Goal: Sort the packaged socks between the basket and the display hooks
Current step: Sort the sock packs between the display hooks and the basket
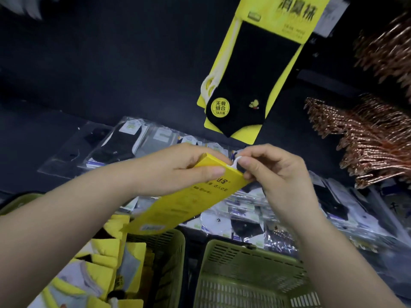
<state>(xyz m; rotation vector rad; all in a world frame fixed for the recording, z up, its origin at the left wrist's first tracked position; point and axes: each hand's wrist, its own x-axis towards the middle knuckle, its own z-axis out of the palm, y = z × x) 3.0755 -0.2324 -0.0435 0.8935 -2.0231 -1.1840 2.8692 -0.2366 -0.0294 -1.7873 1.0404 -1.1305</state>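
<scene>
My left hand [178,172] grips the top of a yellow sock package [178,207], held tilted with its back side toward me. My right hand [273,174] pinches the small white plastic hanger [236,162] at the package's top end. Above them, a yellow-carded pack of black socks [255,81] hangs against the dark display wall. Below left, a green basket [171,258] holds several yellow sock packs [97,263]. A second green basket [251,274] stands to its right, and I see nothing in the part that shows.
Clear-bagged socks [244,218] lie in rows on the shelf behind my hands. Bundles of copper-coloured hooks or hangers [367,138] jut out at the right. The dark wall panel [111,63] fills the upper left.
</scene>
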